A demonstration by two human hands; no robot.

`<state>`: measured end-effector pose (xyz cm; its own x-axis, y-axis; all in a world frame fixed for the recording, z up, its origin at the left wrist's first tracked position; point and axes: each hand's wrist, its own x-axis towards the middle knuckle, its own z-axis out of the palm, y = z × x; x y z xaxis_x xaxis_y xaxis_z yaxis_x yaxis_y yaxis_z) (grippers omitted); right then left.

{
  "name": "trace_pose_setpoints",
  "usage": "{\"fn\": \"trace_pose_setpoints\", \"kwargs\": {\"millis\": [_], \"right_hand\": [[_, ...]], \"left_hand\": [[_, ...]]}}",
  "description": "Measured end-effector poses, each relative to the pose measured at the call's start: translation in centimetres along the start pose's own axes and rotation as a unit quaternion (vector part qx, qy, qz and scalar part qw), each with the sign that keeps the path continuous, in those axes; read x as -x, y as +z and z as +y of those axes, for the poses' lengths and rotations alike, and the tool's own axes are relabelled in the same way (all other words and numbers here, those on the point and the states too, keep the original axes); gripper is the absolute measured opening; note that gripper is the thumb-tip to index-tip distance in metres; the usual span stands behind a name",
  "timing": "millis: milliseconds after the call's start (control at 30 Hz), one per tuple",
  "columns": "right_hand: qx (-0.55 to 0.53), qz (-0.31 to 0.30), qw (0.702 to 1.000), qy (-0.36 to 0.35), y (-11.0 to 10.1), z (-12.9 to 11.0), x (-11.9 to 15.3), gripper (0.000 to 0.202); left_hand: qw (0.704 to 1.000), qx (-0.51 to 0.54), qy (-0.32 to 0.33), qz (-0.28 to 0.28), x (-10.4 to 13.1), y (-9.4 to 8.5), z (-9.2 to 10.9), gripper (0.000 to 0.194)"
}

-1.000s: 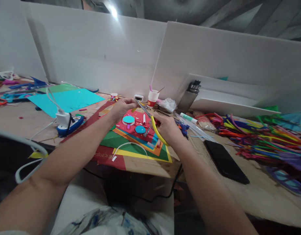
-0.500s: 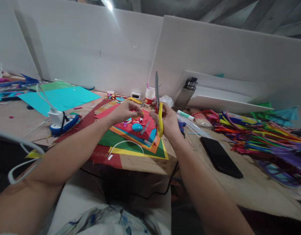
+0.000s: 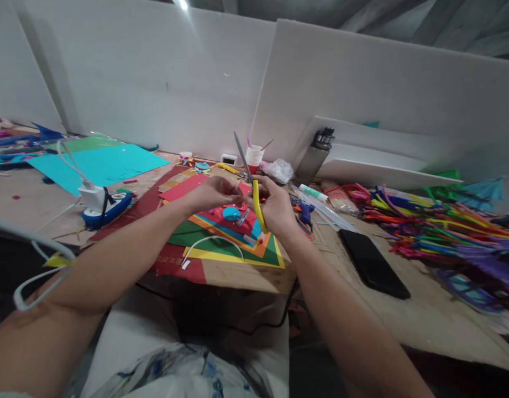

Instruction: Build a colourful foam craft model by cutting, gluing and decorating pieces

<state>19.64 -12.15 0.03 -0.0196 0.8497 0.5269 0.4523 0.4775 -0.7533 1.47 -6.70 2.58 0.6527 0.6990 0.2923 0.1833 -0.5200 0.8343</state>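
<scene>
Yellow-handled scissors [image 3: 257, 200] point blades-up from the curled fingers of my right hand [image 3: 276, 205] above the paper stack [image 3: 178, 234], and remotely I judge the blue disc [image 3: 231, 214] there cut, but cannot tell whether my left hand's [image 3: 215, 193] nearly pinched fingers hold anything or what cutting remains.

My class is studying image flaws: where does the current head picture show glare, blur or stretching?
Head view: a bright light glares at the top edge, streaking the white panel; head view: colourful strips look smeared toward the right edge, while the yellow-handled scissors look fairly distinct; head view: the forearms seem stretched toward the bottom corners.
</scene>
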Motion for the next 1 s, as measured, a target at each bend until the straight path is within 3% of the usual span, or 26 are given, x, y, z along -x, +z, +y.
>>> {"fn": "trace_pose_setpoints", "kwargs": {"millis": [133,267,400,633,767,1000], "right_hand": [[-0.053,0.033,0.998,0.028,0.1,-0.6,-0.1,0.051],[-0.111,0.055,0.991,0.058,0.2,-1.0,-0.1,0.052],[-0.140,0.050,0.986,0.070,0.2,-1.2,0.1,0.055],[-0.143,0.040,0.987,0.055,0.6,-1.1,0.1,0.056],[-0.139,0.033,0.988,0.058,0.8,-1.2,0.1,0.056],[-0.157,0.049,0.984,0.064,0.8,-1.7,0.1,0.057]], "left_hand": [[0.999,0.049,-0.019,-0.007,-0.1,0.2,0.3,0.017],[0.995,0.080,-0.042,0.037,-0.1,0.6,0.7,0.005],[0.989,0.126,-0.039,0.064,-0.3,0.9,0.2,0.006],[0.947,0.304,-0.053,0.091,-0.9,1.6,-1.1,0.010],[0.926,0.357,-0.064,0.108,-0.8,2.1,-0.5,0.013],[0.911,0.399,-0.060,0.089,-0.7,2.4,-0.3,0.016]]}}
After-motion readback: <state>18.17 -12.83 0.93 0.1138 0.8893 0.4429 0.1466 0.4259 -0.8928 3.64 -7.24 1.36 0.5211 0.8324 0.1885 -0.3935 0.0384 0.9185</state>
